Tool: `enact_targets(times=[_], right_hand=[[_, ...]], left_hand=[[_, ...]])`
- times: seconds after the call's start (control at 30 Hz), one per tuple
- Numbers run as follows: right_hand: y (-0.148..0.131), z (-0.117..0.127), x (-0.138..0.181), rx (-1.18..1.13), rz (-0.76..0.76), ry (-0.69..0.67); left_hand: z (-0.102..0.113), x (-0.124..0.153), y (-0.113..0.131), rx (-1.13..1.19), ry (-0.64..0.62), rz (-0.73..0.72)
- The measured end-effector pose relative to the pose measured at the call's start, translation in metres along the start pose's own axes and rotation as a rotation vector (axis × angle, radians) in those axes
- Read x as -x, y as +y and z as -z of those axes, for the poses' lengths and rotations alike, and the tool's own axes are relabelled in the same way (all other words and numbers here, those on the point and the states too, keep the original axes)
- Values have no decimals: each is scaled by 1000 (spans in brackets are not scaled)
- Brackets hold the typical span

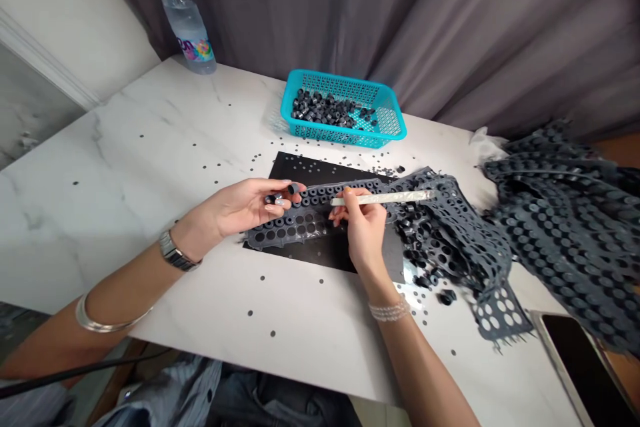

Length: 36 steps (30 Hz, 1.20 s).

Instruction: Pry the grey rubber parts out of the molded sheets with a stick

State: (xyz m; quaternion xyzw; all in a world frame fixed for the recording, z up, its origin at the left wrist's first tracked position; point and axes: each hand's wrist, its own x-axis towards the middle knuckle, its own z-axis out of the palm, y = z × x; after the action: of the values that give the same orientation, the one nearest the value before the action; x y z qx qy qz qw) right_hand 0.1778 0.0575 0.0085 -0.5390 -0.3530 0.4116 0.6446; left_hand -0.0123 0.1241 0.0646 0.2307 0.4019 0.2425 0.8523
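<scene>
My left hand (257, 203) holds a small black rubber cap (294, 188) between thumb and fingertips. Another dark cap (273, 199) sits among its curled fingers. My right hand (364, 223) grips a pale wrapped stick (385, 197), which points off to the right. Beneath both hands lies a moulded black rubber sheet (303, 228) with rows of round caps and recesses. It rests on a flat black board (335, 255). The tip of the stick nearest the left hand is just above the sheet.
Behind the board stands a turquoise basket (345, 137) with many black caps. Loose caps (425, 247) and punched sheets (465, 233) lie to the right, beside a larger stack (575, 233). A phone (580, 360) is front right, a water bottle (187, 27) back left. Small black discs dot the table.
</scene>
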Motion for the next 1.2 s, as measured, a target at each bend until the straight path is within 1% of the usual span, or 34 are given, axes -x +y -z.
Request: enact_targets(times=[0.3,0.37,0.43,0.5,0.57,0.63,0.73,0.83,0.9,0.97,1.2], right_hand=[[-1,-2,2,77,3,-34],[-2,-4,4,123,4,-58],[-2,-7,7,195,10,-110],[-1,-10,11,295,32,-181],[0,-12,13,402,72,-252],[2,-14,15,491,116,-304],[2,-16,16,576,168,-336],[1,-18,16,608,198,-343],[0,-19,16,616,199,-350],[0,-19,17,621,203,-361],[1,-20,18,640,241,-362]], left_hand=[[-2,1,1,35,-10,23],[0,1,1,60,-25,32],[1,0,1,39,-48,36],[3,0,0,-112,-47,-10],[5,1,-2,-408,-1,-126],[5,4,-5,-755,54,-254],[3,8,-10,-1233,113,-391],[0,11,-16,-1577,199,-446],[1,10,-21,-1700,222,-466],[3,8,-26,-1764,224,-496],[5,4,-33,-1830,241,-519]])
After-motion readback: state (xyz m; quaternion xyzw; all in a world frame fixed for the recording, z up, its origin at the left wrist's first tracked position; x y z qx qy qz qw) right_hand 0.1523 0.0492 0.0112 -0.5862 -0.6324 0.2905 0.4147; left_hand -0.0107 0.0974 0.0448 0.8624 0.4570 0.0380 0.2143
